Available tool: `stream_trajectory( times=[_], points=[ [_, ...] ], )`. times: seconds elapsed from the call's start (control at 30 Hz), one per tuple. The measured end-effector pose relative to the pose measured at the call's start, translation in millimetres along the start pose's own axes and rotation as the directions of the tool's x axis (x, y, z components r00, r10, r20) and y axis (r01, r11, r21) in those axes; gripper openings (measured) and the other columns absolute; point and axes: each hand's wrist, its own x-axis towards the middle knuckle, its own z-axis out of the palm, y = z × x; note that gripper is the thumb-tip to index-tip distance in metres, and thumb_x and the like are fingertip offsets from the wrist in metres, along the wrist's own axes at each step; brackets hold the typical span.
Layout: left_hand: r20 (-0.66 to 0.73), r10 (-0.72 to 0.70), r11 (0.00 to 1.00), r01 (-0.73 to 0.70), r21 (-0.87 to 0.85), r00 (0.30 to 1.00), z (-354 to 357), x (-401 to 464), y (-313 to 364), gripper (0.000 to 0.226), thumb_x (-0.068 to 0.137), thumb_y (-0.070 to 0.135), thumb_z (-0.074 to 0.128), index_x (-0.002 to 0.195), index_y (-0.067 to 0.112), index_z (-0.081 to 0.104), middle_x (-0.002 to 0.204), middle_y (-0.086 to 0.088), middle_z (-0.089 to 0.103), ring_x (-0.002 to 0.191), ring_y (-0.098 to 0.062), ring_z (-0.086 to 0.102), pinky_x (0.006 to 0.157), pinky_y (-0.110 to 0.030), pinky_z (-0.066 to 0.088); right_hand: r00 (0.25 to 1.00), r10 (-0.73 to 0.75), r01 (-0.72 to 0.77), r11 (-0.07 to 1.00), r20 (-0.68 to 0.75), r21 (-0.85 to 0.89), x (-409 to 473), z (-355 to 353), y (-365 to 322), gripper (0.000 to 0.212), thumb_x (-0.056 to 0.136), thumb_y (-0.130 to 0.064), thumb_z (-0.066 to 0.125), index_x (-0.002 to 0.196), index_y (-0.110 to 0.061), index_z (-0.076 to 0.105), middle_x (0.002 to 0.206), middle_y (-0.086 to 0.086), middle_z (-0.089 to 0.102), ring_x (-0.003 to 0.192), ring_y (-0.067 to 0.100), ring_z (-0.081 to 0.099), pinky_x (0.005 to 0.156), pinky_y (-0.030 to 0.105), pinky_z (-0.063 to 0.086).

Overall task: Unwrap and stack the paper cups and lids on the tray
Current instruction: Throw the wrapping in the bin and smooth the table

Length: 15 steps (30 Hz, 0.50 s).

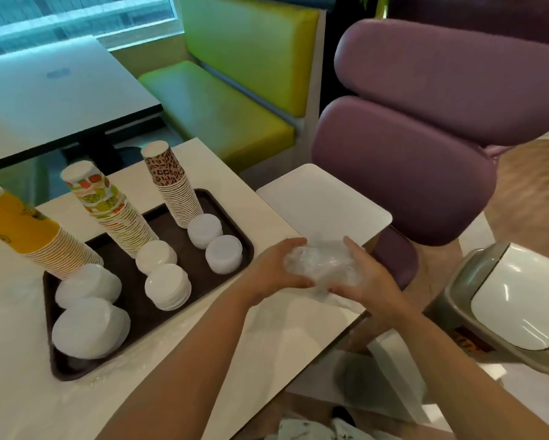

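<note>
Left hand (279, 265) and right hand (362, 274) face each other above the right edge of the white table (266, 338), fingers curled round a crumpled wad of clear plastic wrap (319, 265) held between the palms. The wad sits just right of the brown tray (158, 315), off its surface.

On the tray stand 3 inverted cup stacks, all leaning: yellow cups (28, 236) at left, fruit-print cups (108, 208) in the middle, leopard-print cups (171, 182) at right. In front of each stack sit 2 piles of white lids (168, 287), 6 piles in all, touching or just beside the stack bases.

A purple chair (425, 138) and a grey swing-lid bin (504, 300) stand to the right.
</note>
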Motion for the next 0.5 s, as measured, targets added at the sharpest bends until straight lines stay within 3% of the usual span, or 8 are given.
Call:
stream_trajectory(
  times=[0.1, 0.17, 0.23, 0.37, 0.43, 0.5],
  points=[
    [-0.007, -0.009, 0.999, 0.010, 0.052, 1.000, 10, 15, 10, 0.063, 0.069, 0.015, 0.082, 0.126, 0.020, 0.055, 0.114, 0.011, 0.056, 0.104, -0.005, 0.053, 0.088, -0.015, 0.044, 0.994, 0.019, -0.026, 0.997, -0.105, -0.068, -3, -16, 2, 0.071, 0.077, -0.020, 0.076, 0.140, -0.014, 0.043, 0.122, -0.007, 0.047, 0.113, 0.008, 0.045, 0.088, 0.008, 0.031],
    [-0.008, -0.013, 0.985, 0.014, 0.170, 1.000, 19, 28, 15, 0.066, 0.067, 0.020, 0.084, 0.127, 0.021, 0.056, 0.119, 0.005, 0.058, 0.110, -0.012, 0.053, 0.096, -0.027, 0.044, 0.986, 0.017, -0.038, 0.991, -0.165, -0.130, -5, -27, 8, 0.051, 0.077, -0.017, 0.076, 0.125, -0.013, 0.059, 0.109, -0.004, 0.058, 0.099, 0.009, 0.053, 0.075, 0.004, 0.035],
    [0.020, 0.019, 0.963, -0.024, 0.270, 1.000, 32, 40, 25, 0.058, 0.069, 0.023, 0.083, 0.123, 0.019, 0.059, 0.116, 0.004, 0.060, 0.106, -0.011, 0.053, 0.093, -0.026, 0.043, 0.978, 0.050, -0.081, 0.986, -0.203, -0.147, -8, -38, 15, 0.033, 0.079, -0.017, 0.075, 0.110, -0.010, 0.068, 0.098, -0.001, 0.062, 0.091, 0.013, 0.057, 0.070, 0.005, 0.037],
    [0.067, 0.094, 0.910, -0.113, 0.398, 0.993, 60, 63, 37, 0.041, 0.075, 0.027, 0.079, 0.111, 0.014, 0.066, 0.102, 0.006, 0.061, 0.095, -0.008, 0.059, 0.078, -0.013, 0.040, 0.948, 0.010, -0.067, 0.984, -0.317, -0.167, -19, -59, 38, 0.027, 0.077, -0.015, 0.076, 0.103, -0.012, 0.068, 0.103, 0.004, 0.052, 0.100, 0.027, 0.056, 0.085, 0.032, 0.049],
    [0.079, 0.133, 0.890, -0.154, 0.430, 0.988, 75, 76, 39, 0.038, 0.074, 0.027, 0.080, 0.106, 0.012, 0.068, 0.105, 0.003, 0.058, 0.093, -0.008, 0.056, 0.073, -0.008, 0.038, 0.927, -0.052, 0.003, 0.992, -0.371, -0.130, -26, -75, 50, 0.036, 0.070, -0.015, 0.081, 0.095, -0.033, 0.062, 0.121, 0.009, 0.048, 0.116, 0.031, 0.048, 0.093, 0.045, 0.049],
    [0.128, 0.187, 0.888, -0.223, 0.402, 0.974, 91, 86, 44, 0.036, 0.074, 0.023, 0.079, 0.105, 0.008, 0.070, 0.117, 0.003, 0.054, 0.098, -0.005, 0.051, 0.076, -0.002, 0.035, 0.928, -0.109, 0.053, 0.985, -0.355, -0.163, -33, -92, 66, 0.034, 0.070, -0.016, 0.081, 0.095, -0.032, 0.064, 0.142, 0.003, 0.037, 0.135, 0.027, 0.032, 0.106, 0.045, 0.040]
  ],
)
